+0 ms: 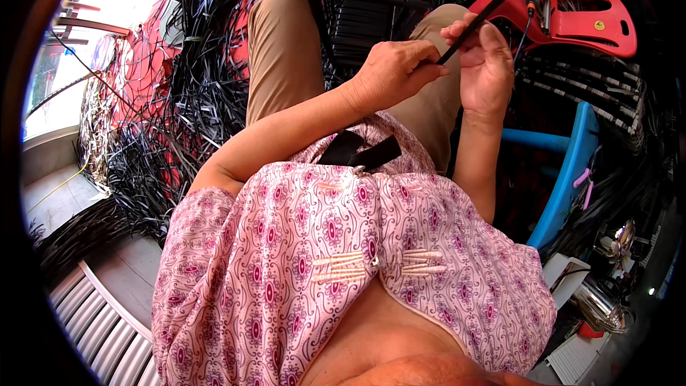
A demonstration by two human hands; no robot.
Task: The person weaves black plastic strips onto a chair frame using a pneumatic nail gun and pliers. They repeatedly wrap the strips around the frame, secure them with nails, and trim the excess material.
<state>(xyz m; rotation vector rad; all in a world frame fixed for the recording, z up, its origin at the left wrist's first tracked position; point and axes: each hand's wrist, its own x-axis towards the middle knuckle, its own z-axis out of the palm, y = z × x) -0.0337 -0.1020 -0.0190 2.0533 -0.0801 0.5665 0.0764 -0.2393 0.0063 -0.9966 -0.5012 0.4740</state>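
In front of my right knee, my left hand (401,71) is closed, pinching a flat black strip (493,6) between thumb and fingers. From there the strip rises to the upper right and arcs over a red plastic chair (582,18). My right hand (487,75) is raised with its palm toward me. The strip crosses in front of its loosely bent fingers, while the thumb side stands apart from it. Between my knees is a black woven frame (364,11), partly cut off at the top.
Tangled black strips (207,50) cover red material at the left. A blue plastic chair (568,171) stands by my right side. Beyond it lie a shiny metal pot (600,304) and striped woven pieces (582,89). A slatted white seat (107,322) is at the lower left.
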